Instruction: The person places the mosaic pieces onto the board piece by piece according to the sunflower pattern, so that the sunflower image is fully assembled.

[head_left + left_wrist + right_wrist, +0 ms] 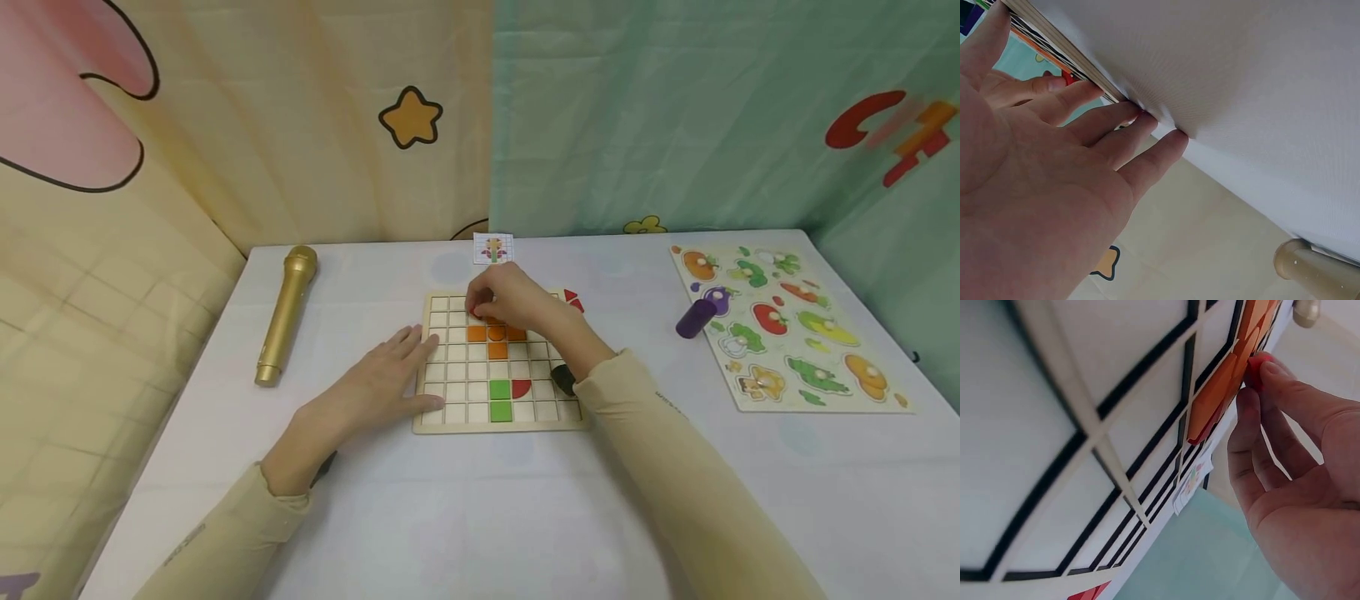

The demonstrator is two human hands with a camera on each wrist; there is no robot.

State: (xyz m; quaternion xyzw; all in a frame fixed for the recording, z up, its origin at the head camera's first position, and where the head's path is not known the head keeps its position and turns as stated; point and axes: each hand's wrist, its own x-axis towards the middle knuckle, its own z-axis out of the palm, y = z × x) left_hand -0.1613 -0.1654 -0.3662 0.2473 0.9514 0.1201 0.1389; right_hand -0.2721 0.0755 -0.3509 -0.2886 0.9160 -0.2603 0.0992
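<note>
A wooden grid board (456, 418) lies on the white table, with orange pieces (498, 351), two green squares (501, 410) and a red quarter-circle piece (521, 388) in its cells. Over the board's upper part, my right hand (517, 298) pinches a small red piece (1255, 370) between thumb and fingers, beside the orange ones. Its exact shape is hidden by the fingertips. My left hand (381, 377) rests at the board's left edge, fingers extended, thumb on the lower left corner; in the left wrist view the fingertips (1179, 139) touch the tablecloth.
A pattern card (492, 248) lies behind the board. Loose red pieces (573, 298) sit at its upper right corner. A gold microphone (287, 317) lies to the left. On the right are a purple cylinder (696, 318) and a vegetable puzzle board (757, 398).
</note>
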